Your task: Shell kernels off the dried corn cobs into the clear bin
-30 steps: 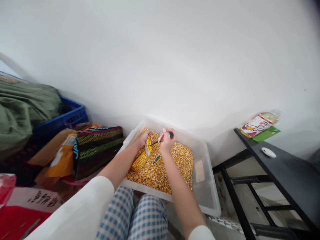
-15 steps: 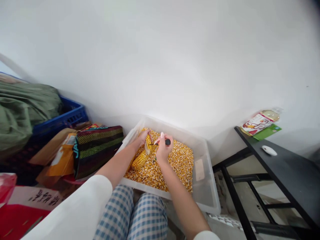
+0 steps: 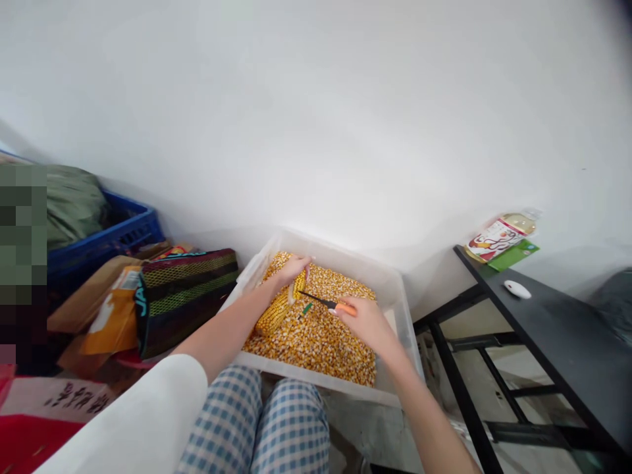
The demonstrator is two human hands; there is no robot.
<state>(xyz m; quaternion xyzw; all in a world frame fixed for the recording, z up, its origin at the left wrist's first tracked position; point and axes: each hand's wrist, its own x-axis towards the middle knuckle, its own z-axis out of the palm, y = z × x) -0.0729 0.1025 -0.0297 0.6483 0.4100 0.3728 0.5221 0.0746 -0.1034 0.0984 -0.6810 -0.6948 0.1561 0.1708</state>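
Note:
My left hand [image 3: 293, 268] is closed around an ear of corn [image 3: 299, 283] over the left part of a clear plastic bin. In my right hand [image 3: 365, 319] is a screwdriver [image 3: 326, 303] with an orange handle and a thin dark shaft. Its tip points left and meets the side of the held ear; whether it digs in I cannot tell. More ears of corn [image 3: 272, 317] lie below my left hand, on loose corn kernels [image 3: 330, 349] that fill much of the bin [image 3: 340, 380]. A small green object [image 3: 307, 309] rests on the kernels.
Left of the bin are a striped mesh bag [image 3: 190, 289], cardboard, and a blue crate [image 3: 131, 227] with green cloth. To the right stands a black table [image 3: 557, 329] carrying a bottle [image 3: 498, 237], a green packet [image 3: 516, 255] and a white oval object [image 3: 517, 289]. A white wall rises behind.
My right hand has moved right and lower, away from my left hand, turning the screwdriver so its shaft now shows sideways. My left hand still grips the ear. The view has shifted slightly.

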